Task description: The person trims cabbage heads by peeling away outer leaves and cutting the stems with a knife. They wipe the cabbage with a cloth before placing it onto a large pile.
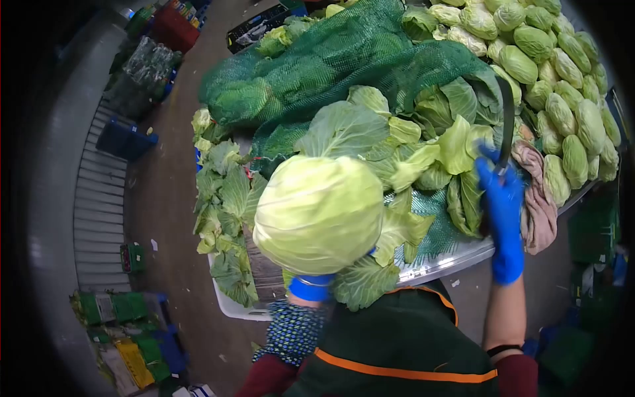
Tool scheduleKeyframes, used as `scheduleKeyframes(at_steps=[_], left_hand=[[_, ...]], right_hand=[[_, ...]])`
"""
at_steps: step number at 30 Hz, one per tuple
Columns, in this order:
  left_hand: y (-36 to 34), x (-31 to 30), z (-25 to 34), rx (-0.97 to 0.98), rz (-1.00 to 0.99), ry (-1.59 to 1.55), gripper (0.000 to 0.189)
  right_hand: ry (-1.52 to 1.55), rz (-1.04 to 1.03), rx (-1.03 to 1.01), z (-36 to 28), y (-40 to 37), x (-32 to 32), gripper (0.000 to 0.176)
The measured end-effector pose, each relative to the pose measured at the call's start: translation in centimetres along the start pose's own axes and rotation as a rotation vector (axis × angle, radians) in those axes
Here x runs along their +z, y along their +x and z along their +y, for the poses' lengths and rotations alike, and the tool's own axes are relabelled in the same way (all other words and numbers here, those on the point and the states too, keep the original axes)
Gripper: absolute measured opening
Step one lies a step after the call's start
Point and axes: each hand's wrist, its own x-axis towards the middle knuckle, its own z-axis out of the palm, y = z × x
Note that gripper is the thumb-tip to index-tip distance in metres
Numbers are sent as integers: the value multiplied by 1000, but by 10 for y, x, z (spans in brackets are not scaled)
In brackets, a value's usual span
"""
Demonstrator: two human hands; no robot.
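Observation:
My left hand (312, 287), in a blue glove, holds up a large pale-green cabbage (317, 215); the cabbage hides most of the fingers. My right hand (503, 210), also blue-gloved, is closed around the handle of a knife with a long, dark, curved blade (508, 112) that points away from me. The blade is apart from the held cabbage. Loose outer cabbage leaves (347, 129) lie just beyond the cabbage, and more leaves (235, 195) hang along the left side. A pinkish cloth (537, 198) lies beside my right hand.
Green mesh sacks (297, 83) with cabbages inside stretch across the back of the table (450, 263). Trimmed cabbages (536, 43) are piled at the right. On the floor to the left are a blue crate (126, 139) and stacked green boxes (129, 306).

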Motion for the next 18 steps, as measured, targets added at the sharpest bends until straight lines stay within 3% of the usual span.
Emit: scheduleKeyframes(at_steps=[1,2,3,4,5,6,8,10,11,13,15,17,18], left_hand=[[11,-23,6,-241,-53,-588,81],[23,-47,12,-475,-94,-1183,83],[32,-62,16,-693,-131,-1788,86],[35,-67,17,-293,-108,-1451,96],[36,-70,21,69,-70,-1083,105],[35,-72,35,105,-38,-856,118],[32,-62,49,158,-9,-859,118],[25,-52,61,227,0,-885,118],[22,-49,63,219,11,-902,118],[20,-44,66,299,50,-1033,117],[18,-49,67,269,37,-1091,116],[17,-55,69,70,-24,-1348,115],[21,-62,65,131,17,-1173,108]], right_hand=[[108,-223,117,-8,-21,11,46],[370,-460,40,9,-31,26,56],[651,-658,249,11,-42,30,60],[935,-680,606,55,-41,34,65],[1036,-662,542,48,-48,40,68],[1128,-606,500,48,-52,41,64],[1173,-552,454,63,-55,33,61],[1360,-661,169,84,-58,24,53],[1339,-662,173,87,-61,22,53],[451,-241,-103,87,-66,25,43],[460,-212,-140,85,-70,27,36],[614,-245,-49,80,-77,27,40],[694,-260,1,79,-81,27,41]])
